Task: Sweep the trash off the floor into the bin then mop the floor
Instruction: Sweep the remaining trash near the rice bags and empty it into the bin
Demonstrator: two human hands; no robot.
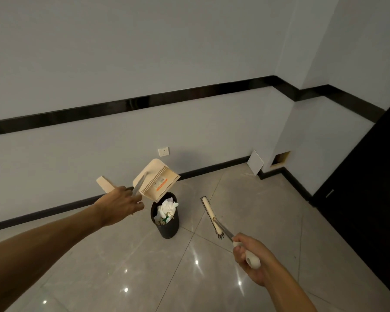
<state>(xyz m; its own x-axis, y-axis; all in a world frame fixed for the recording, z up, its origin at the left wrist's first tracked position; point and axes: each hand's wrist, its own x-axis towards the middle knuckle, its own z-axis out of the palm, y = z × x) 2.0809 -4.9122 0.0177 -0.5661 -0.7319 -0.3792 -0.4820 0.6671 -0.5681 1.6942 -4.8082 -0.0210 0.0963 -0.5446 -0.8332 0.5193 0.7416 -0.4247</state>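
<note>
My left hand (pixel 119 204) grips dustpan (pixel 157 179) handle, pan raised and tipped over black bin (pixel 167 224). Bin stands on tiled floor (pixel 126 255) near wall, holds white crumpled paper (pixel 167 208) and scraps. My right hand (pixel 249 255) wraps broom (pixel 212 216) handle, brush head held beside bin, right of it. Hands well apart.

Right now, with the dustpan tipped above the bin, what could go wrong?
The bin looks nearly full: white paper reaches its rim, so trash from the tilted dustpan may spill onto the floor. The left hand holds the dustpan with its lip near the bin's edge, so some trash could miss. The broom in the right hand hangs close to the bin and might knock it.
</note>
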